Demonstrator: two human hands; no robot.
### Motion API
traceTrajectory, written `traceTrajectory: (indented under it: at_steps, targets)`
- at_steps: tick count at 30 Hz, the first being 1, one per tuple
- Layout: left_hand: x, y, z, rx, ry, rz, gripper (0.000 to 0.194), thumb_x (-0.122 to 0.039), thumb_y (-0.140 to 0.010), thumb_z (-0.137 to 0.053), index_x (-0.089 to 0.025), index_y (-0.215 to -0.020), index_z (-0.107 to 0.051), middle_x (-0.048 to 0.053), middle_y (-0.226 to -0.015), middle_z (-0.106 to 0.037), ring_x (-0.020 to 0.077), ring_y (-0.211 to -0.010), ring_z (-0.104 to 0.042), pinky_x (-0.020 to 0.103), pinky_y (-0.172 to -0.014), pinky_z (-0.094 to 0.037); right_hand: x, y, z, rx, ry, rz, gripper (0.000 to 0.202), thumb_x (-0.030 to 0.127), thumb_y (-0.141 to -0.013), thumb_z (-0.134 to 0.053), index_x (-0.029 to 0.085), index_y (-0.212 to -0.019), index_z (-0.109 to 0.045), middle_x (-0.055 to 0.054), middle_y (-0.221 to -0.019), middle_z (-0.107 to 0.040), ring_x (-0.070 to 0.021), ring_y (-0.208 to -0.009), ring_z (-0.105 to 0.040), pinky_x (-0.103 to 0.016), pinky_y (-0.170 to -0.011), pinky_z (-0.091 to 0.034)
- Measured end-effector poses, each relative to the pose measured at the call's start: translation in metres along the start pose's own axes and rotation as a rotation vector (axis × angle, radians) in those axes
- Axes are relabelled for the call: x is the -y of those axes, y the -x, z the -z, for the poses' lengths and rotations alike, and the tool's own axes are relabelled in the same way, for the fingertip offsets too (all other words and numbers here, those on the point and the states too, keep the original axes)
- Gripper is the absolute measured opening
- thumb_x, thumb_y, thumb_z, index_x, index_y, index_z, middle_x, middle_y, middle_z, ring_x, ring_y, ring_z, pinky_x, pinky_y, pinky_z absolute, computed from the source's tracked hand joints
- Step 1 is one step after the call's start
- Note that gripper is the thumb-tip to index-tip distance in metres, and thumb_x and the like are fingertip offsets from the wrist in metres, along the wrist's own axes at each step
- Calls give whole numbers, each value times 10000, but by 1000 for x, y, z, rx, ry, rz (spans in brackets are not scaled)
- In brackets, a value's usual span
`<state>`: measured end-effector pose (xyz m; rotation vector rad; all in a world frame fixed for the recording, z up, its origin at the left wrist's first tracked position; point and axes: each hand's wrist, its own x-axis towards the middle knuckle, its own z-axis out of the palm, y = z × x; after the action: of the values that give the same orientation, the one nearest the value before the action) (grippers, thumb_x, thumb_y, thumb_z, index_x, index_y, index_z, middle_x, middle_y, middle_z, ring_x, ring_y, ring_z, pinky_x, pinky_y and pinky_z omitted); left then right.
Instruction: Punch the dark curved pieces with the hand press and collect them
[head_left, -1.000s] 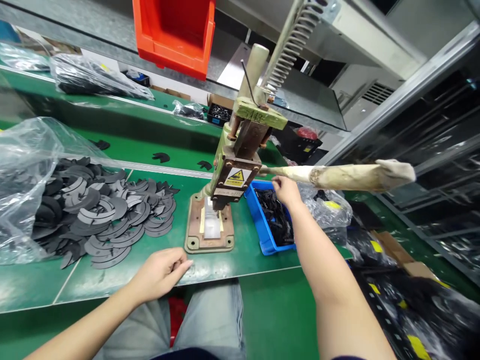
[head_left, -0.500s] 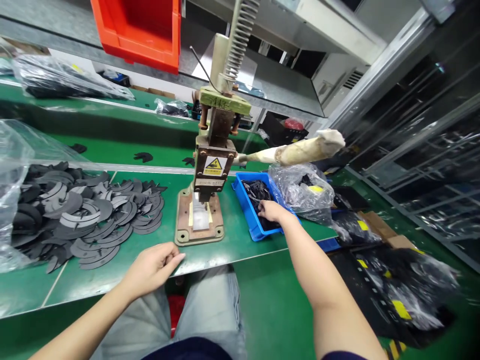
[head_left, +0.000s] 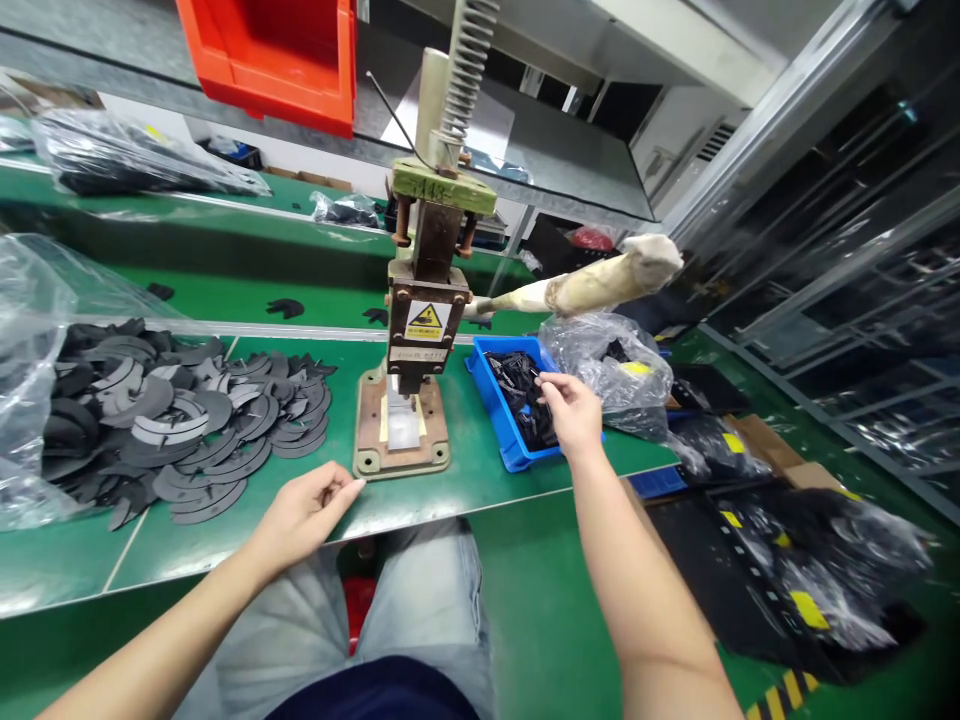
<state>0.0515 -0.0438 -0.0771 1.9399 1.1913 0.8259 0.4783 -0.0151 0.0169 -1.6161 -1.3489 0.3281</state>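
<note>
My right hand (head_left: 571, 412) is over the right side of a blue bin (head_left: 501, 422), thumb and fingers pinched together. A small dark piece seems to show at its fingertips, too small to make out fully. Many small black plastic parts (head_left: 517, 385) fill the bin. My left hand (head_left: 311, 510) rests at the table's front edge with curled fingers and the thumb laid forward, no object visible in it. Just beyond it stands a hand press (head_left: 427, 320), its ram above a metal plate (head_left: 403, 428) on the base. A pale wrapped lever (head_left: 592, 285) sticks out to the press's right.
Flat black curved pieces (head_left: 187, 420) lie heaped on the left beside a clear plastic bag (head_left: 30, 400). A red bin (head_left: 270, 60) sits on the shelf above. Bagged parts (head_left: 611, 370) crowd the right, behind the blue bin. More bags (head_left: 825, 560) lie lower right.
My right hand has lifted from among the black parts and shifted right, toward the bin's far right rim. My left hand stays at the table edge. The view has shifted slightly.
</note>
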Motion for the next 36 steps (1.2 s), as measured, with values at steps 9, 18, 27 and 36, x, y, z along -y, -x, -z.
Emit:
traceTrajectory:
  at_steps: [9,18,27,36]
  targets:
    - [-79,-5,-9,-27,238,-231,264,-338,-975,-682,-214,-1208,-662,47,-1000,-725,133,-760,-656,264,-693,-562,56,138,-104,94,-666,57,144,353,-894,-735,292,-948,-617,-9,-988,-744,-187,-940,-734,-409,-850,-646]
    - [-80,5,-5,-50,230,-361,159,-228,-975,-690,-220,-1134,-708,56,-969,-731,137,-782,-663,260,-680,-556,59,165,-133,219,-835,42,145,306,-875,-758,288,-913,-620,-14,-941,-737,-192,-916,-728,-412,-850,-624]
    - [-79,7,-3,-32,208,-358,163,-251,-984,-674,-223,-1143,-695,88,-1040,-746,160,-832,-692,278,-684,-581,58,168,-137,241,-821,44,120,300,-889,-742,304,-932,-631,-9,-957,-737,-189,-924,-731,-412,-858,-623]
    - [-36,-54,23,-169,-148,-362,198,-305,-1034,-582,-212,-1086,-750,71,-1073,-781,182,-988,-724,310,-895,-580,83,90,-96,135,-689,106,344,331,-882,-759,313,-1206,-647,-51,-1229,-684,-176,-1092,-693,-418,-1056,-576]
